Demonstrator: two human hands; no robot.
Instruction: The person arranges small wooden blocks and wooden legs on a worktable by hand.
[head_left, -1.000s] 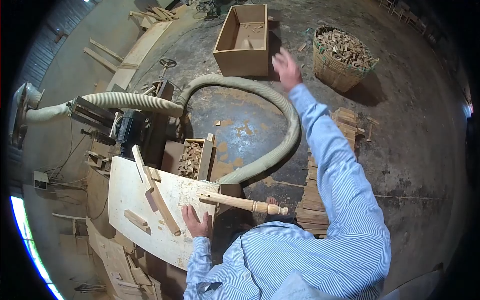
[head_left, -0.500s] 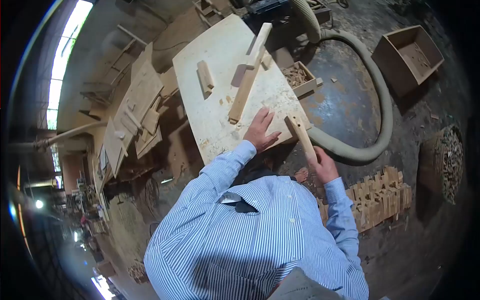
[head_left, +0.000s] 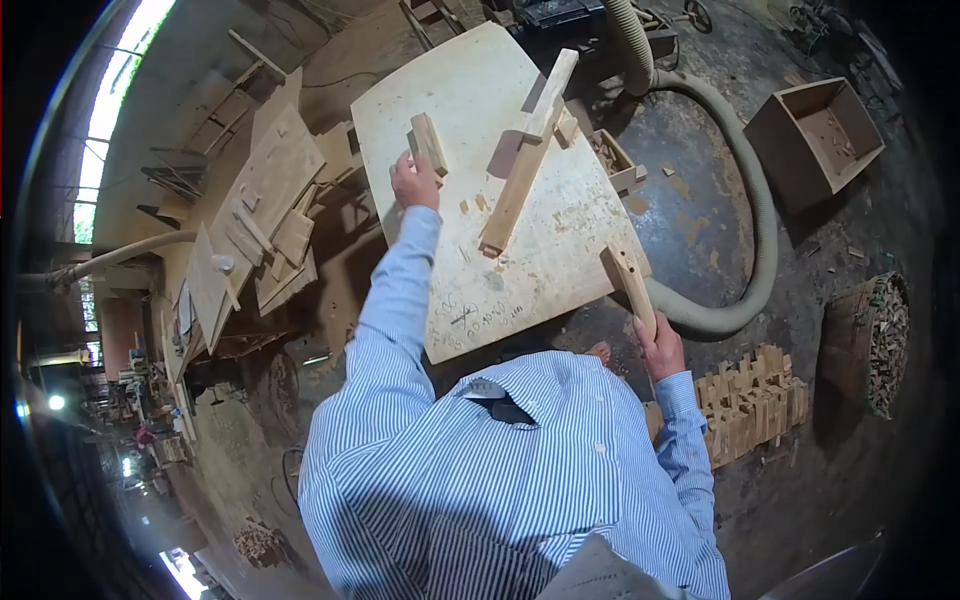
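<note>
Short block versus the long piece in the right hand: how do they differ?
The short block lies flat on the board; the long piece is held tilted at its edge. The right hand grips the long piece; the left hand is only at the short block. Both are pale wood.

Woodshop, dark stained concrete floor with sawdust patches. Pale plywood worktop in the centre, pencil marks on its near edge. Ribbed dust-extraction hose loops across the floor. Open wooden box at upper right, woven basket of offcuts at right, stacked wood blocks beside it. Scrap boards piled at left. Daylight from a window strip at upper left; small lamp glows in the dim far left.
</note>
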